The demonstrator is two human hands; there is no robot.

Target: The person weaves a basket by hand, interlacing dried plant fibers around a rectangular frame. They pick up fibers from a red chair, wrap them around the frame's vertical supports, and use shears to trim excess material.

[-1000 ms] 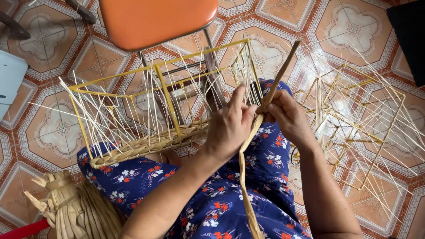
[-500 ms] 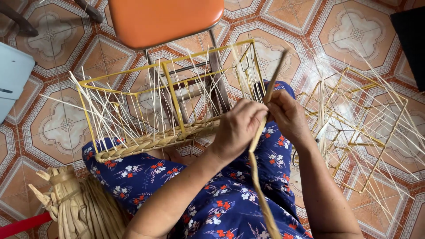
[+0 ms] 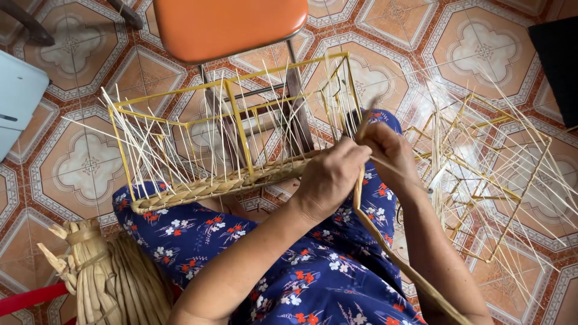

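Note:
A yellow wire basket frame (image 3: 235,114) with several thin pale spokes rests on my lap, over a blue flowered dress (image 3: 313,271). Along its near rim runs a band of woven straw (image 3: 211,186). My left hand (image 3: 331,177) is closed at the right end of that band, gripping a long flat straw strand (image 3: 385,253) that trails down across my lap. My right hand (image 3: 388,150) sits right beside it, fingers pinching the same strand near the frame's corner.
An orange chair seat (image 3: 229,24) on metal legs stands just behind the frame. A second yellow frame with loose spokes (image 3: 487,174) lies on the tiled floor at right. A tied bundle of dried straw (image 3: 108,277) is at lower left, a pale blue object (image 3: 18,96) at far left.
The strand's upper end, raised above my hands a second ago, has been drawn down toward the frame's corner. Both hands have closed in together at the rim.

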